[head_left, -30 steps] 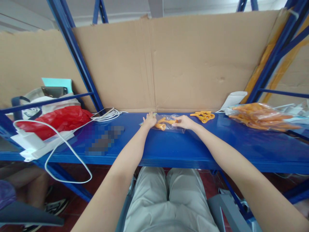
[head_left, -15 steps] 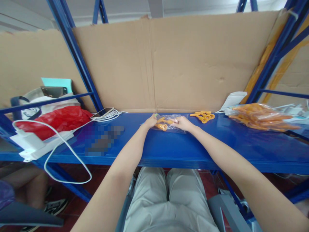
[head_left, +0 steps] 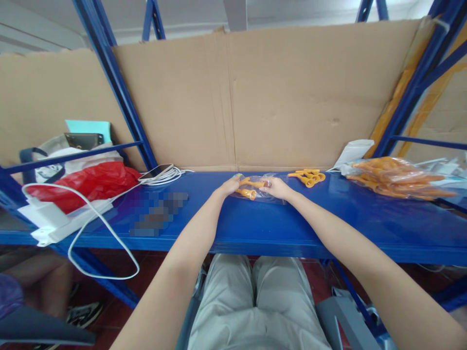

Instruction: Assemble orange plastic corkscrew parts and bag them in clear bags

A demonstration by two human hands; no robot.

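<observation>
In the head view, my left hand [head_left: 230,185] is closed at the left end of a clear plastic bag [head_left: 274,199], by orange funnel-shaped plastic pieces [head_left: 248,194]. My right hand [head_left: 276,187] has its fingers closed round the end of an orange piece [head_left: 257,184] and touches the bag's right part. Both hands rest low over the blue shelf top. Whether each piece lies inside the bag or on top of it, I cannot tell. More orange funnel-shaped pieces [head_left: 308,178] lie loose in a small heap to the right of my right hand.
A large clear bag of orange pieces [head_left: 394,177] lies at the right. To the left are a phone [head_left: 156,171], a coiled white cable [head_left: 171,175], a red plastic bag [head_left: 95,182] and a power strip [head_left: 69,229]. Cardboard [head_left: 284,97] stands behind. A person's legs [head_left: 51,287] show lower left.
My left hand has shifted slightly right, and the orange pieces between my hands have shifted a little. The bag's film lies differently. My right hand is nearly where it was.
</observation>
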